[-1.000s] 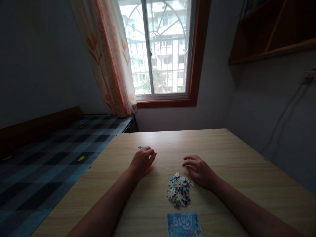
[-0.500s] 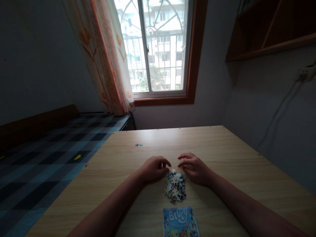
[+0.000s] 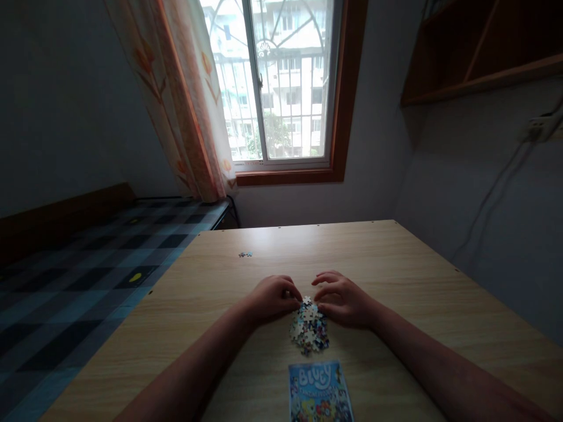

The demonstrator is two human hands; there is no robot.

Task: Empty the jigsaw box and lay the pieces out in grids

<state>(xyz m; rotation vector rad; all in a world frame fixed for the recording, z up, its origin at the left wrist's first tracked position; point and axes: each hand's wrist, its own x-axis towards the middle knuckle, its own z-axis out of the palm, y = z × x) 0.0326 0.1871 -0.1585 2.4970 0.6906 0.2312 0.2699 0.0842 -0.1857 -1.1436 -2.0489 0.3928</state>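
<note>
A heap of jigsaw puzzle pieces (image 3: 309,331) lies on the wooden table (image 3: 378,258), many of them pale side up. At the heap's far left edge is my left hand (image 3: 275,300), thumb and forefinger drawn together; whatever may be between the tips is too small to make out. My right hand (image 3: 345,300) is at the far right edge, fingers curved and apart, the thumb close to the pieces. Nearer to me is a blue flat pack (image 3: 320,391) printed "BLUEY", cut off by the bottom of the view.
A few puzzle pieces (image 3: 245,254) lie apart from the heap, towards the far left of the table. Beyond the left edge stands a bed with a checked cover (image 3: 109,281). A window (image 3: 294,88) and curtain (image 3: 176,99) are behind the table; a wooden shelf (image 3: 484,82) hangs at upper right.
The fingertips of my left hand have closed together at the heap's edge. My right hand has come slightly nearer to the pieces. The whole view has shifted a little.
</note>
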